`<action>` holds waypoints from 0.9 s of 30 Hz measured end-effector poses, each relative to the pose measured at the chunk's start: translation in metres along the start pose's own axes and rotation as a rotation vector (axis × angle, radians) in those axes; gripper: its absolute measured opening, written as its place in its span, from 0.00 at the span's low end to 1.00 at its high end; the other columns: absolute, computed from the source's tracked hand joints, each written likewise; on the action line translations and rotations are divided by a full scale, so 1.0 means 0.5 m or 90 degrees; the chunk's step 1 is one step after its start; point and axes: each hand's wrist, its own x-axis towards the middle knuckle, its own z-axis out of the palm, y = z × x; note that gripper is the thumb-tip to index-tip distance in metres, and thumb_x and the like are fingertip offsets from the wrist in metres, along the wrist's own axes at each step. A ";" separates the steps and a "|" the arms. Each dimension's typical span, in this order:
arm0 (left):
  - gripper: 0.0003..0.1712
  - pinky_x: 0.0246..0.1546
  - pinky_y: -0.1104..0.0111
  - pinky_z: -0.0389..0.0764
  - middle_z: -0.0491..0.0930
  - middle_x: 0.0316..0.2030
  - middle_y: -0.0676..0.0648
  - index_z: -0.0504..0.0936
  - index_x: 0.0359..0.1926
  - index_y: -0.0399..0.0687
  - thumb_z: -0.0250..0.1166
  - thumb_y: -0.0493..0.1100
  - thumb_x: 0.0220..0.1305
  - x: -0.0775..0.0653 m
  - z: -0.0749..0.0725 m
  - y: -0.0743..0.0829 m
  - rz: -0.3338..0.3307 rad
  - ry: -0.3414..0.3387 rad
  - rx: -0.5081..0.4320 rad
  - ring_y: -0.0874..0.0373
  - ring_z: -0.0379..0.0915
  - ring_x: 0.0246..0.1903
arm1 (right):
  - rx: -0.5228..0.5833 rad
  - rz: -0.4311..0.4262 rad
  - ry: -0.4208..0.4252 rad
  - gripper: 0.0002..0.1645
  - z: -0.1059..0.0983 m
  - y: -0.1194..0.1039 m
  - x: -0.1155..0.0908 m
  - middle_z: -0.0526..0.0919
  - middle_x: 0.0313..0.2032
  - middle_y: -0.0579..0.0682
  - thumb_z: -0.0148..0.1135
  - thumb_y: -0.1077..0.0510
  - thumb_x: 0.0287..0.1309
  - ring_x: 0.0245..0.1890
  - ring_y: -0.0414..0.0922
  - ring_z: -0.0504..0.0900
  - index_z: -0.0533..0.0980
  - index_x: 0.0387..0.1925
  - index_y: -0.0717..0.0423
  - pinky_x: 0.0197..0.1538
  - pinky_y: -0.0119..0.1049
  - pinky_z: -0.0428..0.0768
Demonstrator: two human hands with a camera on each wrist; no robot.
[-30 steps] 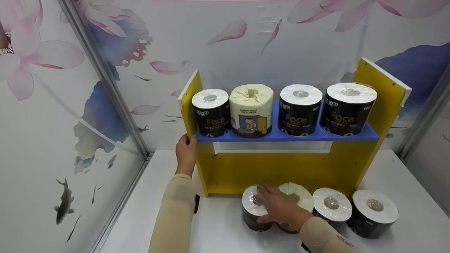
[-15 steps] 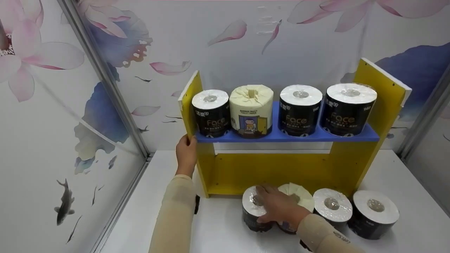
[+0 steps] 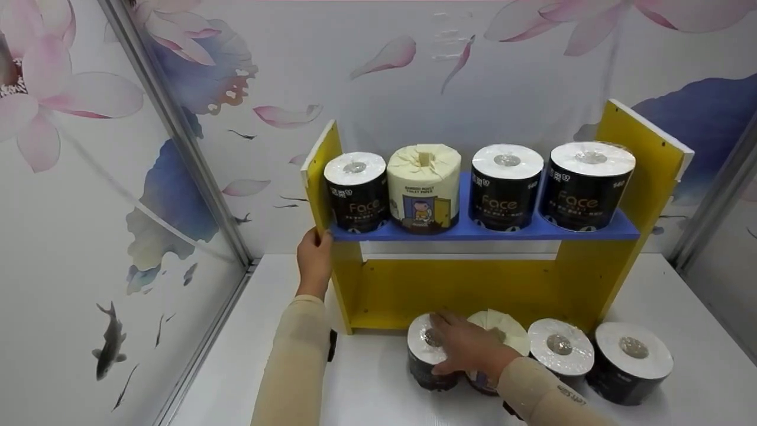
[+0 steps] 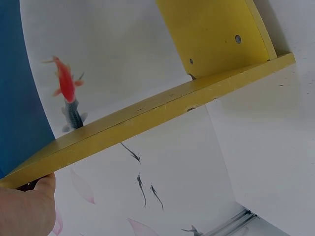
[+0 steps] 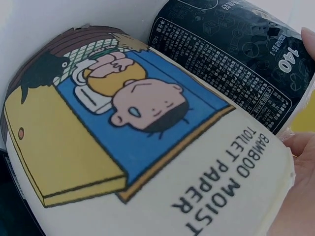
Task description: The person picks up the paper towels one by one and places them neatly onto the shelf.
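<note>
My left hand (image 3: 314,263) holds the yellow left side panel (image 3: 322,177) of a small shelf at the height of its blue board (image 3: 467,225). In the left wrist view, part of that hand (image 4: 29,211) touches the panel's edge (image 4: 133,118); some fingers are hidden. My right hand (image 3: 473,349) grips a black-wrapped toilet roll (image 3: 423,352) on the white table, thumb at the front and fingers over its top. Beside it, partly beneath that hand, stands a cream toilet roll (image 3: 502,328), whose cartoon front (image 5: 147,123) fills much of the right wrist view.
Two more black rolls, one (image 3: 560,346) and another (image 3: 633,358), stand to the right on the white table (image 3: 366,384). Several rolls line the upper board, including a cream one (image 3: 424,186). Behind the table rolls is the shelf's yellow lower back panel (image 3: 455,284).
</note>
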 end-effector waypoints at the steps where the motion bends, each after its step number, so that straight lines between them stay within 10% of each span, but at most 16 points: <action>1: 0.23 0.52 0.56 0.70 0.76 0.52 0.37 0.73 0.61 0.36 0.52 0.44 0.71 0.001 0.000 -0.001 0.002 0.001 0.001 0.48 0.70 0.48 | 0.001 0.002 -0.002 0.64 -0.001 0.000 0.000 0.56 0.72 0.58 0.77 0.37 0.37 0.69 0.57 0.60 0.58 0.72 0.56 0.59 0.60 0.68; 27: 0.23 0.51 0.57 0.70 0.76 0.52 0.38 0.71 0.62 0.37 0.51 0.45 0.73 0.000 0.002 -0.002 -0.016 -0.010 -0.017 0.48 0.69 0.47 | 0.011 -0.042 0.003 0.59 -0.001 -0.004 0.009 0.64 0.66 0.64 0.78 0.43 0.39 0.65 0.60 0.66 0.61 0.68 0.63 0.60 0.52 0.71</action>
